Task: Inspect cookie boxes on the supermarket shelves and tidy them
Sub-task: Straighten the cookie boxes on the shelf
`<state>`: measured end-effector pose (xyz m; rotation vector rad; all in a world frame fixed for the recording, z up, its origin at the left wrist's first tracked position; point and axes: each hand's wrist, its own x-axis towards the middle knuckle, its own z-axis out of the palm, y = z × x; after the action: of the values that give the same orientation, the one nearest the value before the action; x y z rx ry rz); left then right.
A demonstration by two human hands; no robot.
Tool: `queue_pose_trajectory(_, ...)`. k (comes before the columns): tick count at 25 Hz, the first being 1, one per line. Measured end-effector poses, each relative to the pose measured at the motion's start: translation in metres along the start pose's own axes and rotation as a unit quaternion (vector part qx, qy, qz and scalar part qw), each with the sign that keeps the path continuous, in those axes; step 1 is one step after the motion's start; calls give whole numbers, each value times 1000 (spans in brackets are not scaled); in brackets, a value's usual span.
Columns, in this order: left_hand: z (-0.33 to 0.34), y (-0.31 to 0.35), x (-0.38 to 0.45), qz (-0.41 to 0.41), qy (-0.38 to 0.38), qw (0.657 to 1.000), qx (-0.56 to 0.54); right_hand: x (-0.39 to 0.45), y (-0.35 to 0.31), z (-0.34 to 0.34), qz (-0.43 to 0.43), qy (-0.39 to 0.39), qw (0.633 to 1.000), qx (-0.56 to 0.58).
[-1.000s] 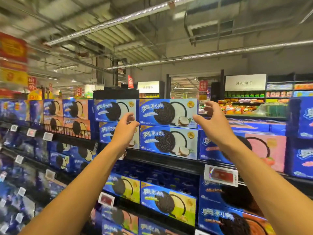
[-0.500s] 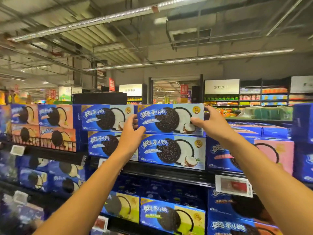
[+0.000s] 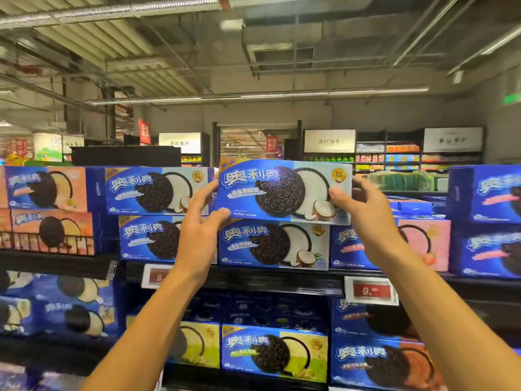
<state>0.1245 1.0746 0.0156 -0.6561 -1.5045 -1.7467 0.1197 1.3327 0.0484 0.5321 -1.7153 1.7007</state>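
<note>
Item: blue rectangular cardboard cookie box with a dark sandwich cookie, white cream disc and coconut halves printed on its face [image 3: 283, 190]. Position: held between both hands in front of the top shelf row, face toward the camera, slightly tilted, its lower edge overlapping the top of the matching coconut box below [image 3: 273, 244].

Left hand [image 3: 201, 224]: at the box's left end, thumb pressed at the lower left corner, fingers curled up along the left edge; it grips the box.

Right hand [image 3: 363, 213]: at the box's right end, thumb on the printed front near the coconut picture, fingers wrapped behind the right edge; it grips the box.

Adjacent stock: a second coconut box [image 3: 158, 190] just left of the held one, partly behind the left fingers; peach-coloured cookie boxes [image 3: 48, 190] further left; a pink-faced box [image 3: 425, 241] behind the right wrist; yellow-green faced boxes [image 3: 275, 352] on the shelf beneath.

Fixtures: dark shelf edge [image 3: 253, 277] carrying a red-and-white price tag [image 3: 370, 290] under the right forearm.
</note>
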Motion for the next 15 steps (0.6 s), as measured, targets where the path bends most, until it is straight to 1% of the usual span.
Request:
queue_pose_trajectory(3, -7, -11, -23, -10, -44, 996, -81, -27, -1, 2, -9, 30, 999, 25)
queue_pose_trajectory(7, -18, -31, -67, -20, -29, 991, -126, -71, 8, 11, -24, 57, 997, 51)
queue_pose_trajectory(9, -27, -39, -84, -33, -23, 987, -153, -95, 16, 16, -12, 75, 996, 46)
queue_pose_trajectory(11, -36, -44, -97, -67, -24, 982, -172, -117, 26, 20, 12, 96, 994, 43)
queue_pose_trajectory(13, -46, -46, -107, -94, -34, 978, -181, -136, 35, 25, 36, 90, 993, 60)
queue_pose_trajectory(15, -55, -47, -115, -107, -36, 976, -187, -151, 41, 29, 44, 54, 992, 101)
